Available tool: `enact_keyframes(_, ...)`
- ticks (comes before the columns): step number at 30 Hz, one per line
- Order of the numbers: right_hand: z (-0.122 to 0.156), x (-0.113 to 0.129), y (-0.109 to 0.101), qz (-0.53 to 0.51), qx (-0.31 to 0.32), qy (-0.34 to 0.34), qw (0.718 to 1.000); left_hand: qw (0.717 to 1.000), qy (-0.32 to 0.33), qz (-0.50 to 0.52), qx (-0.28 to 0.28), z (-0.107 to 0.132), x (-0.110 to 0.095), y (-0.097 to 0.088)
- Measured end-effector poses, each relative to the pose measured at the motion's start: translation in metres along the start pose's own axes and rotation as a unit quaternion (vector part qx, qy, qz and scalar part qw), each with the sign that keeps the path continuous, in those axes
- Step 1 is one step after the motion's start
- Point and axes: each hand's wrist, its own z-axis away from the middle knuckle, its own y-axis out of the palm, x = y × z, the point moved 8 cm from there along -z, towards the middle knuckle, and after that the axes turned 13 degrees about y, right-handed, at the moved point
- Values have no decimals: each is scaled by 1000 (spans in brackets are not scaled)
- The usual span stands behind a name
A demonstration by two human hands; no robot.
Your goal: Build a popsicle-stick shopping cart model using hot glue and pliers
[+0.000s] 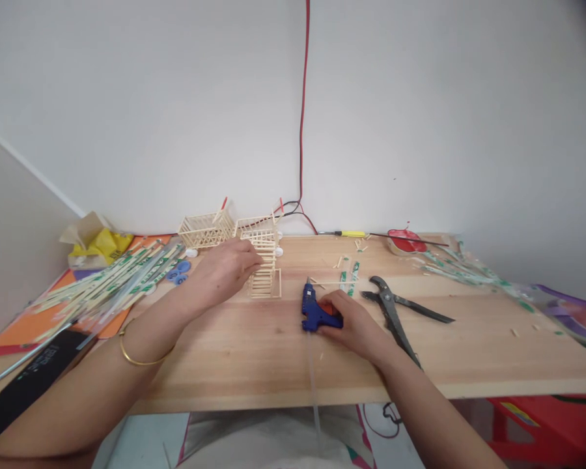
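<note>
My left hand (pixel 227 270) is closed, its fingertips pinched at a small frame built of pale wooden sticks (pixel 264 286). Whether a loose stick is also between those fingers is hidden. My right hand (pixel 354 326) wraps round the handle of a blue hot glue gun (pixel 309 309), which is at the tabletop with its nozzle pointing away from me. A long clear glue stick (pixel 313 384) trails from its rear past the table's front edge. Beyond my left hand stand two open stick-built carts (pixel 202 231) with red-tipped parts and white round wheels.
Large black-handled pliers (pixel 393 312) lie right of my right hand. Wrapped chopsticks (pixel 137 277), blue rings (pixel 180 272) and a yellow packet (pixel 102 246) are at the left. A red-topped container (pixel 407 242), yellow-handled tool (pixel 351 233) and wrappers (pixel 473 272) lie toward the back right.
</note>
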Motion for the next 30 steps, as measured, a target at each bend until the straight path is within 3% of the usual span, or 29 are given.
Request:
enact_keyframes(6,0,1,0,-5,4,5,1000,994,-64,26,-86,10,16,-28)
enact_keyframes(9,0,1,0,-5,7,6,1000,990,-95,26,-98,17,20,-35)
enact_keyframes(17,0,5,0,5,20,-3,1000,985,-136,81,-73,30,19,-15)
enact_keyframes(23,4,3,-2,41,32,-14,999,982,-150,95,-70,29,22,-10)
enact_keyframes(27,4,22,-26,78,-44,-40,995,981,-148,100,-71,29,22,-8)
enact_keyframes(30,-5,45,-42,11,-106,-20,994,979,-154,105,-83,30,22,-8)
